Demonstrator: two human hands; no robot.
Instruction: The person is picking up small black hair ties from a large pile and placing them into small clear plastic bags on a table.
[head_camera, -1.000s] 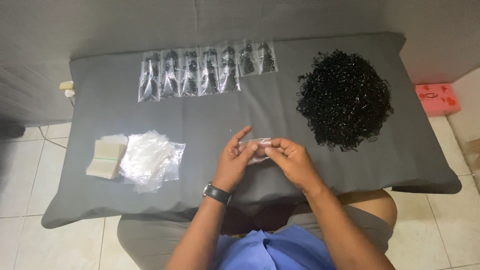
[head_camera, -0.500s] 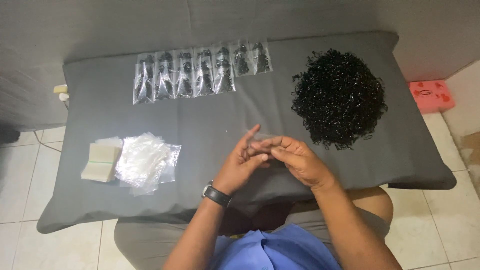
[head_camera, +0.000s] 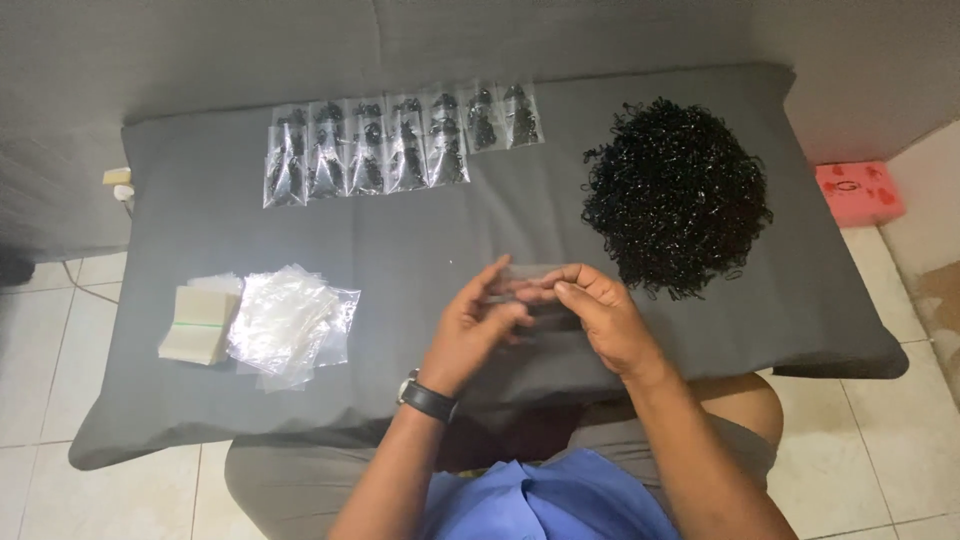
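Observation:
Over the middle of a grey cushion (head_camera: 420, 240), my left hand (head_camera: 475, 325) and my right hand (head_camera: 600, 315) meet and together pinch a small clear plastic bag (head_camera: 535, 285). The bag is mostly hidden by my fingers, and I cannot tell what is inside it. A black watch (head_camera: 428, 398) is on my left wrist. A big heap of small black elastic bands (head_camera: 675, 195) lies just to the right of my right hand.
Several filled clear bags (head_camera: 400, 145) lie in rows at the cushion's far edge. Loose empty clear bags (head_camera: 285, 325) and a pale stack of bags (head_camera: 195, 325) sit at the left. A red-pink box (head_camera: 860, 193) rests on the tiled floor at right.
My hands have stayed together on the small bag, with the fingers shifting along it. The head camera has tilted slightly, so the cushion sits a little differently in view.

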